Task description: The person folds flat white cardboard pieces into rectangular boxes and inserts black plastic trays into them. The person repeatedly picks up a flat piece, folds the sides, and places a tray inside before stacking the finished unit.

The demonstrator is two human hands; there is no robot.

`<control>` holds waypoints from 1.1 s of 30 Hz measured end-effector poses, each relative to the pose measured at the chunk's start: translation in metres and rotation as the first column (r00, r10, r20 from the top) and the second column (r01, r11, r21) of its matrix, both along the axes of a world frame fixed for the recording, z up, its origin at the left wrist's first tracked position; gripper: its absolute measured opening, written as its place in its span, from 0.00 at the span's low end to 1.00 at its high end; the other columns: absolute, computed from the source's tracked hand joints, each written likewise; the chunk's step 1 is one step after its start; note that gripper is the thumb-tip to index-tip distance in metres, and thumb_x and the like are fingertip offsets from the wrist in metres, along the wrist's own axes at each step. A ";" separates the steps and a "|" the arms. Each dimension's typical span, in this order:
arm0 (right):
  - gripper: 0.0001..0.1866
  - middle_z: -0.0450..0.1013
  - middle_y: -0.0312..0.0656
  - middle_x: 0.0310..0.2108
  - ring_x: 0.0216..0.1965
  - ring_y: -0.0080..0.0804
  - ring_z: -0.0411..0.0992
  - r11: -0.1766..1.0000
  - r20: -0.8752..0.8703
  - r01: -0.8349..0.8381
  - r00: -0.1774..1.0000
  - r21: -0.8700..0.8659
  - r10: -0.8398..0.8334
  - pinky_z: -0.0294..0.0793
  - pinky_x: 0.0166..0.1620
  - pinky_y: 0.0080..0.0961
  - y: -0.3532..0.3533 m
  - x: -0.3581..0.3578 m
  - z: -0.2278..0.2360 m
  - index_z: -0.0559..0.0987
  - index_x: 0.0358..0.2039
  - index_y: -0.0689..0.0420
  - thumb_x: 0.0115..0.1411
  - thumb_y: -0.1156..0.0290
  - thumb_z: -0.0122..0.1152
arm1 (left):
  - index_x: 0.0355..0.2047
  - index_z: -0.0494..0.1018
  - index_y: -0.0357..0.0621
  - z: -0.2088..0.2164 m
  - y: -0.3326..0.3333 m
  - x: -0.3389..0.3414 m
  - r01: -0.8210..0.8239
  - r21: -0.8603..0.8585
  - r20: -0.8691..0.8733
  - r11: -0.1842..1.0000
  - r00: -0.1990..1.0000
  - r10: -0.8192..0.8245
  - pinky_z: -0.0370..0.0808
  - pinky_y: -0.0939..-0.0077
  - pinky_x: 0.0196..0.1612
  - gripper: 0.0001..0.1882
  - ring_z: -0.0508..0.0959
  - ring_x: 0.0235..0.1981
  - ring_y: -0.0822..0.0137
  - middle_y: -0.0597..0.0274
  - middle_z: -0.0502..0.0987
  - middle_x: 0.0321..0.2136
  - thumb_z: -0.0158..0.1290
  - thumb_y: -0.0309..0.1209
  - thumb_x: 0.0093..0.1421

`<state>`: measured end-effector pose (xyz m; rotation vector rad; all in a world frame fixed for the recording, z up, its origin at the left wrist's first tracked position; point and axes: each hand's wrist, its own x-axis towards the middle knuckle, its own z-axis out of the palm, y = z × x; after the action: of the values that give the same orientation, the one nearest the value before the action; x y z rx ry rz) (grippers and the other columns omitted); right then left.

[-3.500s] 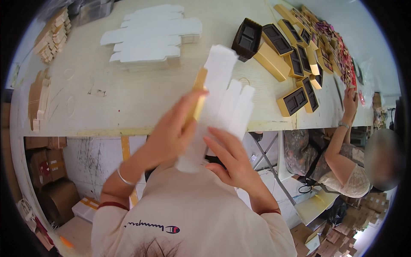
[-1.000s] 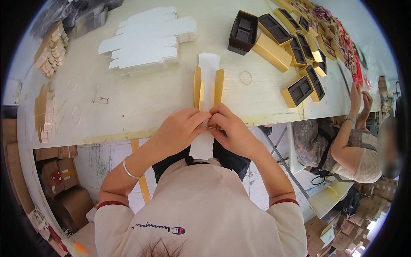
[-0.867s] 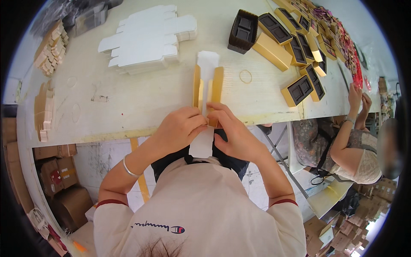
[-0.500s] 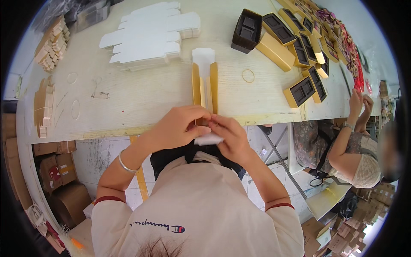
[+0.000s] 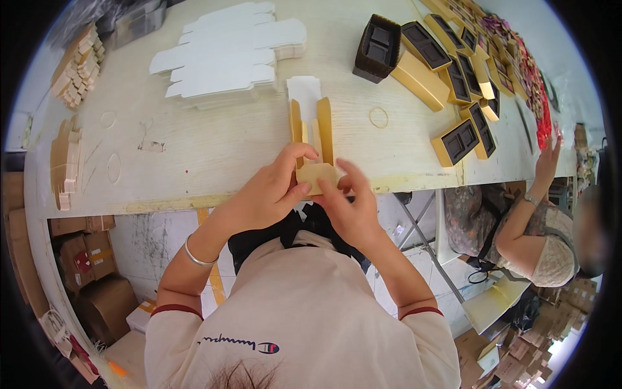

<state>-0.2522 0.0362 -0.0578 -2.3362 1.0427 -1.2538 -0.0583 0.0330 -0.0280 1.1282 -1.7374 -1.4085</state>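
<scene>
Gold carton blank (image 5: 312, 133): near end hidden by fingers (image 5: 304, 153).

I see a gold-yellow box (image 5: 312, 139) with white inside, a white cardboard stack (image 5: 227, 55), black trays (image 5: 376, 48), and a pale bench (image 5: 214, 149).

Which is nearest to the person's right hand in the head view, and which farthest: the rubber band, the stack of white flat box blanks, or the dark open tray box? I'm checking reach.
From the right hand:
1. Rubber band, on the table just ahead, slightly right.
2. Dark open tray box, farther ahead.
3. Stack of white flat box blanks, far ahead on the left.
</scene>
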 end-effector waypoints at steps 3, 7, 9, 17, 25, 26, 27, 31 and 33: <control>0.14 0.70 0.44 0.41 0.32 0.36 0.70 0.987 -0.224 -0.035 0.975 -0.159 -0.002 0.71 0.33 0.29 -0.003 -0.004 0.009 0.76 0.36 0.60 0.47 0.77 0.64 | 0.48 0.62 0.38 0.009 0.001 -0.005 -0.050 -0.069 0.128 0.996 0.990 0.059 0.73 0.73 0.37 0.15 0.74 0.32 0.67 0.55 0.65 0.47 0.48 0.19 0.61; 0.12 0.70 0.43 0.35 0.32 0.37 0.70 0.993 -0.252 -0.117 0.961 -0.002 0.113 0.67 0.32 0.29 -0.010 -0.007 0.008 0.76 0.33 0.60 0.45 0.80 0.60 | 0.38 0.71 0.36 -0.004 0.025 -0.015 -0.089 -0.394 0.268 0.915 0.941 0.207 0.72 0.69 0.32 0.10 0.74 0.28 0.60 0.55 0.69 0.42 0.56 0.23 0.56; 0.12 0.69 0.43 0.33 0.33 0.39 0.70 0.977 -0.297 -0.163 0.934 0.138 0.198 0.68 0.33 0.32 -0.013 -0.009 0.011 0.76 0.34 0.60 0.45 0.81 0.59 | 0.33 0.73 0.36 -0.005 0.029 -0.021 -0.090 -0.531 0.300 0.843 0.910 0.286 0.72 0.66 0.30 0.10 0.73 0.28 0.55 0.56 0.72 0.35 0.60 0.26 0.52; 0.18 0.70 0.44 0.40 0.31 0.42 0.70 0.847 -0.227 -0.283 0.881 0.450 0.415 0.71 0.36 0.34 -0.033 -0.018 0.040 0.77 0.41 0.56 0.46 0.77 0.65 | 0.30 0.75 0.42 0.017 -0.013 0.015 0.308 -0.300 0.579 0.903 0.811 -0.084 0.71 0.64 0.39 0.05 0.73 0.35 0.60 0.64 0.75 0.29 0.58 0.29 0.54; 0.10 0.70 0.41 0.24 0.29 0.41 0.69 0.989 -0.211 -0.135 0.967 0.063 0.145 0.68 0.30 0.35 -0.033 -0.001 0.025 0.76 0.33 0.60 0.48 0.77 0.66 | 0.31 0.76 0.45 0.039 -0.012 0.001 0.310 -0.704 0.622 0.639 0.703 0.344 0.68 0.61 0.52 0.10 0.70 0.47 0.58 0.63 0.73 0.43 0.61 0.31 0.49; 0.10 0.69 0.43 0.26 0.30 0.41 0.69 0.979 -0.172 -0.131 0.972 0.155 0.157 0.69 0.32 0.33 -0.025 0.007 0.026 0.76 0.34 0.59 0.50 0.74 0.65 | 0.32 0.76 0.44 0.036 -0.009 -0.001 0.280 -0.711 0.617 0.645 0.689 0.380 0.68 0.62 0.52 0.11 0.70 0.48 0.58 0.62 0.73 0.43 0.62 0.31 0.47; 0.12 0.71 0.45 0.30 0.31 0.42 0.70 0.940 -0.060 -0.190 0.975 0.282 0.215 0.70 0.33 0.32 -0.017 0.011 0.035 0.77 0.37 0.59 0.49 0.76 0.64 | 0.32 0.75 0.44 0.027 -0.005 0.002 0.264 -0.646 0.646 0.716 0.690 0.327 0.68 0.61 0.53 0.13 0.70 0.50 0.57 0.61 0.73 0.44 0.63 0.32 0.46; 0.24 0.73 0.48 0.41 0.35 0.42 0.71 0.988 -0.027 -0.125 0.991 0.086 0.128 0.72 0.39 0.32 -0.017 -0.019 0.049 0.76 0.47 0.59 0.45 0.84 0.60 | 0.32 0.73 0.43 0.008 -0.012 0.031 0.309 -0.489 0.613 0.816 0.787 0.070 0.68 0.60 0.54 0.15 0.69 0.51 0.56 0.58 0.72 0.46 0.64 0.32 0.44; 0.29 0.71 0.46 0.44 0.40 0.41 0.71 0.985 -0.265 -0.143 0.951 0.091 0.163 0.72 0.42 0.33 -0.024 -0.035 0.048 0.76 0.49 0.58 0.43 0.90 0.55 | 0.32 0.74 0.44 0.009 -0.015 0.035 0.311 -0.521 0.572 0.795 0.818 0.055 0.69 0.60 0.52 0.16 0.70 0.49 0.57 0.58 0.71 0.47 0.65 0.32 0.43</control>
<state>-0.2871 0.0126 -0.0099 -2.5273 0.9440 -0.8429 -0.0236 0.0182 -0.0194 1.1198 -2.4871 -0.4856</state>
